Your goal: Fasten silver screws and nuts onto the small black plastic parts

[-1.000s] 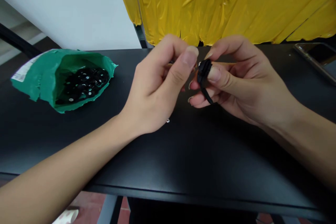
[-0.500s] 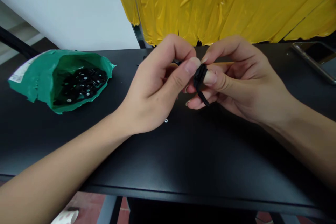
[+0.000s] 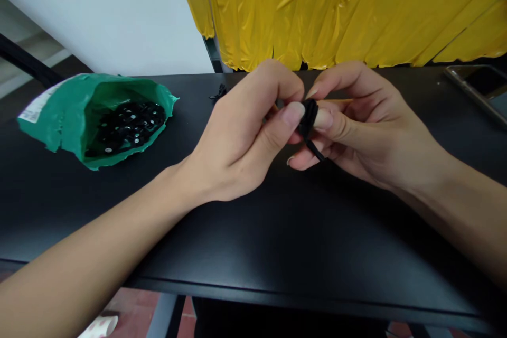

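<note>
A small bundle of black cord (image 3: 311, 113) is pinched between both hands above the table, its loops folded tightly together. One thin end hangs down toward the lower right. My left hand (image 3: 247, 134) grips the bundle from the left between thumb and curled index finger. On the other side, my right hand (image 3: 368, 121) holds it with the thumb pressed against it and the index finger arched over the top. The lower fingers of the right hand lie behind the hanging end. How the cord is wound inside the grip is partly hidden by the fingertips.
At left lies a torn green plastic bag (image 3: 55, 111), its mouth showing many small black pieces with silvery dots. A small black tangle (image 3: 219, 93) sits behind my left hand. A phone (image 3: 479, 92) rests at the right of the black table (image 3: 253, 253); yellow plastic sheeting (image 3: 317, 10) hangs behind.
Both hands and the cord bundle appear slightly farther right, along with the whole scene. The bundle has turned a little in the fingers. A small silvery ring is now hidden; the black tangle shows more.
</note>
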### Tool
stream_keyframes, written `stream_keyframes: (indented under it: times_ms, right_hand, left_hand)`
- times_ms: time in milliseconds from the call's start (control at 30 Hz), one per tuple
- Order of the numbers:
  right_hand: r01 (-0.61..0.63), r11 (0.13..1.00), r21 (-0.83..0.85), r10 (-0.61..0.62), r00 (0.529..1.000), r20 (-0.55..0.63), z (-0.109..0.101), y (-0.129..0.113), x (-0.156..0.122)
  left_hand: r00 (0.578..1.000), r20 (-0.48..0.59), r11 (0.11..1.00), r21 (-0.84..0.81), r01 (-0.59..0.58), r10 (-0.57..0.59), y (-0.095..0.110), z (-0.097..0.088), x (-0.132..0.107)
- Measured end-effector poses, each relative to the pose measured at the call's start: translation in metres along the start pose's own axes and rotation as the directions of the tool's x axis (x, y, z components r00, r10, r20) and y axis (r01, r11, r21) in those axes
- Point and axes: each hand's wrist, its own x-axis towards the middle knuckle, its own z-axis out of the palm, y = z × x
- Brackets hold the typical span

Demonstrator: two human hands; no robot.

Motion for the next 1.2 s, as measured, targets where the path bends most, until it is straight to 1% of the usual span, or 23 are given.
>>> stream_keyframes:
  times_ms: [33,67,100,167,233,300,433,500,567,633,667,733,800,867,900,933,1000,1067,1100,1133,1167,1200]
  right_hand:
    - [-0.009,1.000,-0.001,0.009,1.000,-0.002,0.000,0.000,0.000]
    - [-0.016,1.000,-0.001,0.016,1.000,-0.001,-0.001,0.000,0.000]
    - [-0.019,1.000,-0.003,0.019,1.000,0.000,-0.001,0.001,0.000]
    - [-0.008,1.000,-0.007,0.008,1.000,0.008,-0.002,0.002,0.000]
    - [0.014,1.000,-0.011,-0.014,1.000,0.014,-0.003,0.003,0.000]
    - [0.020,1.000,-0.021,-0.020,1.000,0.003,-0.002,0.003,0.000]
    - [0.008,0.999,-0.040,-0.009,0.999,-0.034,0.000,0.002,0.000]
    - [0.011,0.999,-0.040,-0.012,0.999,-0.047,0.000,0.001,0.000]
    - [0.024,0.999,-0.042,-0.026,0.998,-0.060,0.000,0.001,0.000]
    - [0.039,0.998,-0.052,-0.042,0.997,-0.065,-0.001,0.001,0.000]
    - [0.044,0.997,-0.062,-0.048,0.997,-0.068,-0.001,0.001,0.000]
    - [0.056,0.995,-0.083,-0.062,0.995,-0.074,-0.002,0.001,0.001]
    - [0.063,0.993,-0.100,-0.071,0.994,-0.079,-0.003,0.000,0.001]
    - [0.054,0.991,-0.121,-0.064,0.994,-0.083,-0.003,-0.001,0.002]
    - [0.046,0.990,-0.132,-0.058,0.995,-0.084,-0.003,-0.002,0.002]
    - [0.041,0.989,-0.142,-0.053,0.995,-0.082,-0.003,-0.002,0.002]
    - [0.049,0.987,-0.151,-0.060,0.996,-0.066,-0.003,-0.003,0.003]
    - [0.059,0.987,-0.149,-0.069,0.996,-0.059,-0.002,-0.003,0.003]
    - [0.058,0.987,-0.147,-0.067,0.996,-0.061,-0.002,-0.003,0.003]
    - [0.052,0.988,-0.145,-0.062,0.996,-0.062,-0.001,-0.003,0.003]
    - [0.044,0.989,-0.144,-0.054,0.997,-0.063,0.000,-0.002,0.003]
    - [0.036,0.989,-0.143,-0.046,0.997,-0.062,0.000,-0.001,0.003]
  left_hand:
    - [0.996,-0.056,0.998,-0.008,0.066,-0.067,-0.001,-0.001,0.001]
    - [0.988,-0.110,0.994,-0.023,0.106,-0.108,-0.001,-0.001,0.004]
    - [0.974,-0.157,0.987,-0.032,0.158,-0.161,-0.002,-0.001,0.006]
    - [0.953,-0.205,0.975,-0.051,0.216,-0.222,-0.002,-0.001,0.013]
    - [0.949,-0.211,0.972,-0.067,0.225,-0.234,-0.001,0.000,0.017]
    - [0.949,-0.212,0.972,-0.078,0.222,-0.234,0.000,0.001,0.016]
    - [0.952,-0.213,0.975,-0.089,0.205,-0.220,0.002,0.007,0.003]
    - [0.961,-0.213,0.982,-0.101,0.157,-0.175,0.001,0.009,-0.004]
    - [0.972,-0.200,0.986,-0.136,0.100,-0.127,0.000,0.010,-0.007]
    - [0.979,-0.158,0.975,-0.202,0.095,-0.128,0.000,0.009,-0.007]
    - [0.981,-0.129,0.963,-0.244,0.112,-0.147,0.000,0.007,-0.006]
    - [0.975,-0.068,0.930,-0.319,0.181,-0.213,0.002,0.004,-0.004]
    - [0.955,-0.031,0.897,-0.354,0.265,-0.294,0.005,0.000,-0.002]
    - [0.925,0.000,0.871,-0.336,0.359,-0.381,0.008,-0.003,-0.001]
    - [0.915,0.010,0.868,-0.315,0.385,-0.402,0.008,-0.004,-0.001]
    - [0.916,0.014,0.874,-0.293,0.387,-0.401,0.008,-0.005,0.000]
    - [0.942,0.001,0.912,-0.251,0.326,-0.336,0.007,-0.004,-0.001]
    - [0.977,-0.018,0.959,-0.199,0.203,-0.211,0.004,-0.001,-0.001]
    - [0.987,-0.031,0.975,-0.163,0.149,-0.156,0.003,0.000,-0.001]
    - [0.994,-0.043,0.988,-0.121,0.092,-0.098,0.003,0.002,-0.002]
    - [0.995,-0.072,0.996,-0.068,0.061,-0.066,0.003,0.003,-0.002]
    - [0.994,-0.094,0.998,-0.005,0.055,-0.055,0.004,0.004,-0.003]
